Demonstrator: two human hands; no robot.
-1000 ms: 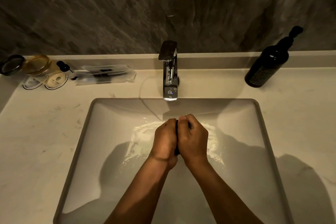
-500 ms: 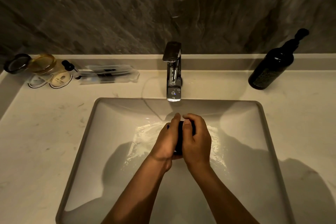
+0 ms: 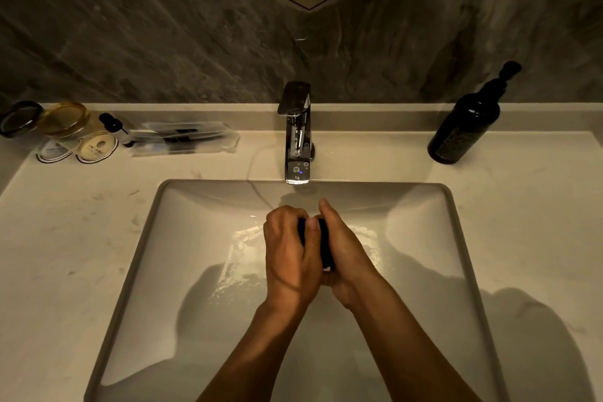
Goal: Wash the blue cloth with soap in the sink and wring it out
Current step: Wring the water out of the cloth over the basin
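Since a moment ago, the left hand (image 3: 290,258) has curled over more, and the right hand (image 3: 346,254) has slid so its fingers point up toward the tap (image 3: 295,137). Both hands are pressed together with the blue cloth (image 3: 324,245) squeezed between them. Only a dark strip of the cloth shows; the rest is hidden inside the hands. The left thumb lies across the top of the cloth, and the left fingers wrap round it. The right hand cups it from the other side.

The hands hold the cloth low over the sink (image 3: 202,271), just in front of the tap, so drips and suds fall into the bowl and not on the surface (image 3: 65,238). White foam lies on the sink floor under the hands, so the soap looks already used. This looks like rubbing or squeezing the cloth. I cannot tell if water is running.

A dark pump bottle (image 3: 463,130) stands on the surface to the right, well apart from the hands.
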